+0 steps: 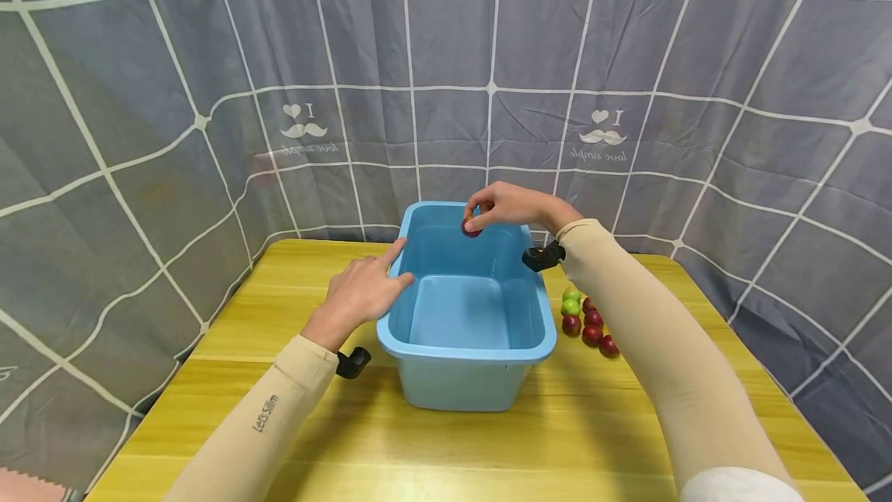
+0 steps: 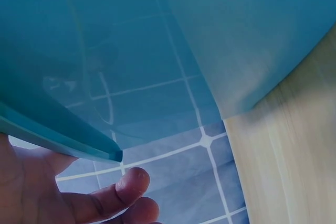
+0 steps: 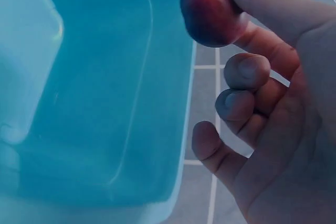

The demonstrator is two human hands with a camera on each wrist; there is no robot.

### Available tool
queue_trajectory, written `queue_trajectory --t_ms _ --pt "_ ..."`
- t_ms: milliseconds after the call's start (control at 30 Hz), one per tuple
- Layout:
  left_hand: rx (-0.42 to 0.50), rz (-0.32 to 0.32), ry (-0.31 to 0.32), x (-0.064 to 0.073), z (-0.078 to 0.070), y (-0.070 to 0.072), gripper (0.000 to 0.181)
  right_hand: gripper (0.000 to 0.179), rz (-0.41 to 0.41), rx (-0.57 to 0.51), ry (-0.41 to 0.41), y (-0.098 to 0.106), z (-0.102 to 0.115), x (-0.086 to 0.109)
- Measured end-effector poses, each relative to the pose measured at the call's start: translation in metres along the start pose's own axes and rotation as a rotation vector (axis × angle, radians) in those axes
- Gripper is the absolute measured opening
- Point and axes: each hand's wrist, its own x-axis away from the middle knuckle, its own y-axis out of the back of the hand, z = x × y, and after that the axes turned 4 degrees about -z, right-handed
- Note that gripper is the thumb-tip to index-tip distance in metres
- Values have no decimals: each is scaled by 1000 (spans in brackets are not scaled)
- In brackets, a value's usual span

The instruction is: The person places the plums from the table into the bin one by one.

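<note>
R hand (image 1: 512, 204): grip narrow, red fruit (image 3: 211, 12) pinched btwn thumb and index; other fingers loosely bent, nothing in them. Fruit pos.: in the air above the blue tub (image 1: 467, 352), twd. its far R part.

L hand (image 1: 361, 290): grip wide, index and thumb extended at L rim of tub, thumb tip reaching over the edge; L wrist view shows 2 fingertips just outside the rim.

Tub: upright on wood table (image 1: 279, 316), btwn both arms. Other red fruits (image 1: 592, 335) grouped on table just R of tub, w/ green fruits (image 1: 570, 307) alongside, near R forearm. Bkgd: grey curtain (image 1: 446, 37) w/ white grid lines.
</note>
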Motion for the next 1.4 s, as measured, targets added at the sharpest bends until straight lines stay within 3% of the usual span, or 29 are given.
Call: queue_trajectory --t_ms 300,700,1033,1400 --pt "-7 9 1 0 1 -1 72 20 132 41 -42 -15 -8 -16" --pt "-1 11 2 -1 1 0 73 15 206 73 -167 -25 -14 -22" --pt "-1 11 -5 -2 -1 2 73 19 239 110 -207 -24 -19 -25" --pt "-4 4 -5 -3 0 2 73 27 206 78 -184 -17 -17 -17"
